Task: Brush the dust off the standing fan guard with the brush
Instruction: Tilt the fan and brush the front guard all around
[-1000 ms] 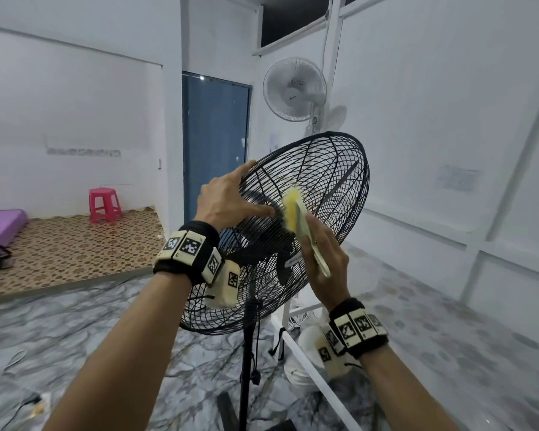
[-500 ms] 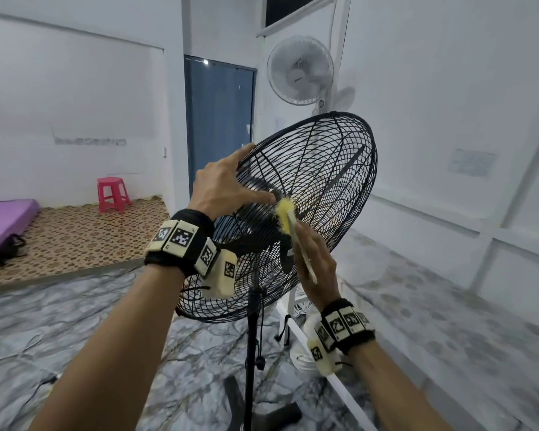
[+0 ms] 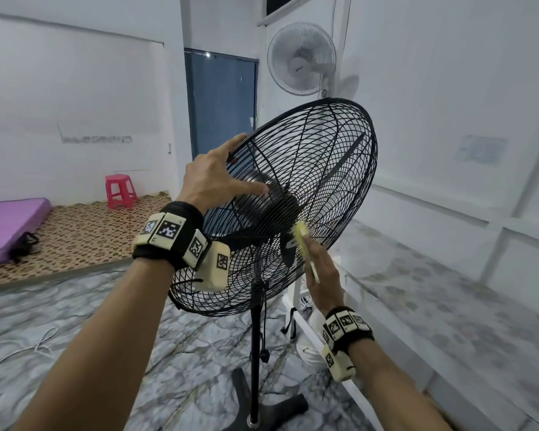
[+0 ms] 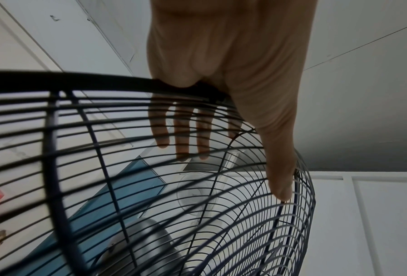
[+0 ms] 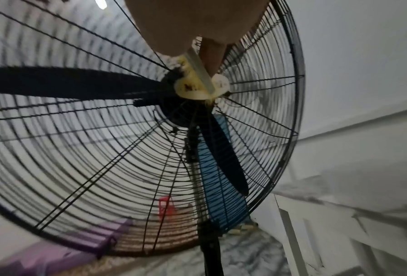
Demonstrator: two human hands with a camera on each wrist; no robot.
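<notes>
A black standing fan with a round wire guard [image 3: 333,163] stands in front of me, tilted to face right. My left hand [image 3: 218,178] grips the guard's upper left rim [image 4: 117,84], with the fingers [image 4: 181,134] behind the wires and the thumb [image 4: 280,177] lying across the front. My right hand [image 3: 321,275] holds a small yellow brush [image 3: 302,236], and its bristles touch the guard near the dark centre hub [image 3: 288,203]. In the right wrist view the brush [image 5: 197,84] lies against the hub [image 5: 174,110], with black blades behind the wires.
The fan's pole [image 3: 255,353] rises from a cross base [image 3: 271,409] on the marble floor. A white frame [image 3: 311,331] and bag lie right of the pole. A white wall fan [image 3: 302,59], a blue door [image 3: 221,101], a red stool [image 3: 120,191] and a purple mattress [image 3: 10,225] sit further off.
My right hand has drawn the brush down and to the right across the guard, from above the hub to just below it. My left hand keeps its hold on the rim.
</notes>
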